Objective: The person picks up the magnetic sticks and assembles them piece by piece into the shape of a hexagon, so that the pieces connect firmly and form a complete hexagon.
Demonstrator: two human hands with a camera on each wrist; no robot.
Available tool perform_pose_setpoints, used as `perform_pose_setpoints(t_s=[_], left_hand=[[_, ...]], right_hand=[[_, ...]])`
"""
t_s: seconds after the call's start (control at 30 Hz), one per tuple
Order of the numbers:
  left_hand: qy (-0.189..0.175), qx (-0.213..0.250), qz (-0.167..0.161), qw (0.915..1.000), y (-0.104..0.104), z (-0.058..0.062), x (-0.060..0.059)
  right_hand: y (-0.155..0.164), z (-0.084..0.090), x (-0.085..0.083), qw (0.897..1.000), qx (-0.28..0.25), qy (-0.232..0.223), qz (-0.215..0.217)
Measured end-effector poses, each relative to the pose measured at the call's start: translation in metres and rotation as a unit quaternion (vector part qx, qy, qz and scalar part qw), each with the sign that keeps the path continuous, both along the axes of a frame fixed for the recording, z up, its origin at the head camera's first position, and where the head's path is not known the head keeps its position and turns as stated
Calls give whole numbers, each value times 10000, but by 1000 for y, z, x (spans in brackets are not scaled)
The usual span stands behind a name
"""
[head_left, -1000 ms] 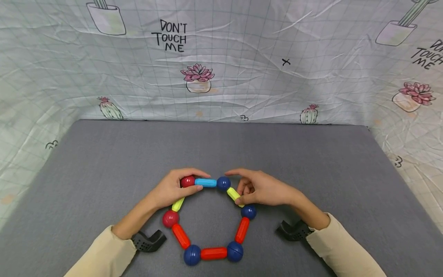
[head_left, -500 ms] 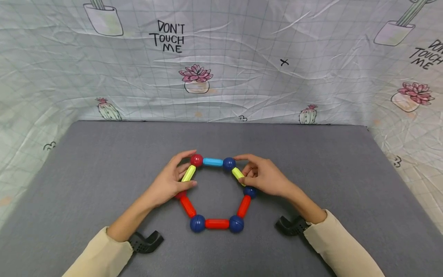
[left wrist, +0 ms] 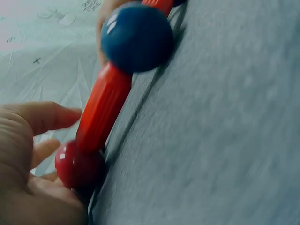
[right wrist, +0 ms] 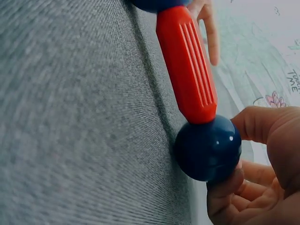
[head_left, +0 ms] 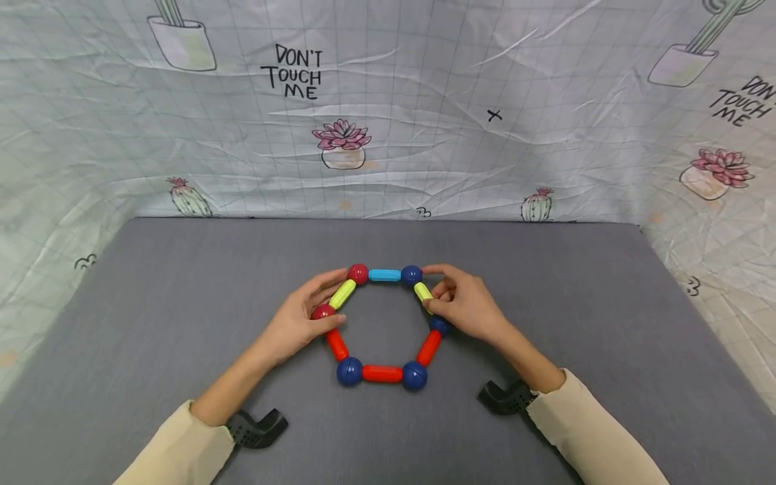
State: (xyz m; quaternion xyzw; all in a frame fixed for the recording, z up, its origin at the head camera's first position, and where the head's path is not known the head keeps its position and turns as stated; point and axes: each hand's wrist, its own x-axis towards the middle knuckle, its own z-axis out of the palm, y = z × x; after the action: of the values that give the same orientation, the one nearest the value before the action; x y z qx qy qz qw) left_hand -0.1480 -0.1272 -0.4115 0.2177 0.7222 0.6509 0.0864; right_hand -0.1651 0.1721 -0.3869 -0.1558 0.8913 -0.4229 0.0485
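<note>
A closed ring of magnetic building sticks and balls lies flat on the grey table. Its far side is a light blue stick [head_left: 384, 275] between a red ball [head_left: 358, 273] and a blue ball [head_left: 411, 275]. My left hand [head_left: 297, 316] straddles the left corner, fairly straight fingers outside and thumb inside, against the other red ball [left wrist: 79, 165]. With thumb and curled fingers, my right hand [head_left: 469, 303] pinches the right yellow magnetic stick [head_left: 422, 291], partly covering it; its index fingertip touches the far blue ball. Below that hand sits another blue ball [right wrist: 208, 148].
Red sticks [head_left: 382, 374] and two blue balls [head_left: 415, 375] form the ring's near side. The grey table [head_left: 388, 438] ends at a printed cloth [head_left: 424, 162] hung behind and at the sides. Black wrist mounts [head_left: 257, 429] sit under both forearms.
The whole ring has slid away from the person and slightly right, both hands moving with it. My left hand has shifted from the far red ball to the left corner.
</note>
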Motion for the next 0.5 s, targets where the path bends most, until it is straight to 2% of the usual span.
perform_pose_setpoints(t_s=[0.07, 0.13, 0.2, 0.3, 0.4, 0.5], left_hand=[[186, -257, 223, 9992, 4, -2, 3], [473, -586, 586, 9954, 7, -4, 6], [858, -921, 1041, 9866, 10, -5, 9], [1426, -1280, 1618, 9680, 11, -8, 11], [1760, -1428, 1846, 9563, 12, -10, 11], [1869, -1488, 1866, 9529, 12, -11, 10]], right_hand=[[0, -1, 0, 9998, 84, 123, -121], [-1, -3, -1, 9992, 199, 299, -188], [-1, -5, -2, 9980, 303, 530, -173], [-2, -7, -2, 9949, 390, 918, -116], [-2, -9, -2, 9913, 408, 1249, -79], [-2, -11, -2, 9888, 395, 1433, -141]])
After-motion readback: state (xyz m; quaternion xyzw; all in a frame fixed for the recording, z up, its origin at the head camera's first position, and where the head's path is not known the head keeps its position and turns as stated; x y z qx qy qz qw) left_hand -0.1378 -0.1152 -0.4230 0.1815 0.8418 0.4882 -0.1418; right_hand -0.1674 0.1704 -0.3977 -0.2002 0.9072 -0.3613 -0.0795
